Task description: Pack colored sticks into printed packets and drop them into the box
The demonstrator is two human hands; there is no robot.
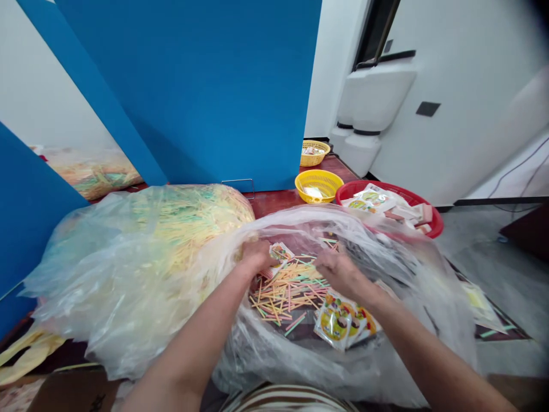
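1. Around you, a tall blue partition (189,97) fills the view ahead, with a white moulded fixture (373,109) to its right. A bulging clear bag of pastel sticks (189,229) presses against your left side, blocking that side of the work, and a second stuffed bag (92,171) sits behind it beyond a blue panel.
2. Past your hands, on a reddish-brown floor (274,200), are a yellow basket (319,178) and a farther yellow basket (322,150). Just right of them, a red basin (433,226) holds a heap of printed packets. A cardboard box (75,392) shows at lower left, and your striped shirt (287,397) shows at the bottom edge.
3. Directly before you, an open clear plastic bag (343,366) surrounds both forearms, its gathered rim arching between your hands and the basin.
4. Inside it lies a loose pile of thin pink, yellow and green sticks (287,292), pointing every which way with no shared long axis. Just below right of the pile is a stack of printed sachets (341,320), tilted and overlapping.
5. Your left hand (257,256) reaches forward and right, its fingers curled beside a single sachet (281,252), touching or nearly touching it. You cannot tell whether they grip it.
6. Your right hand (341,273) reaches forward and left, fingers bent down over the sticks, narrowly spread. Whether they hold anything is hidden.
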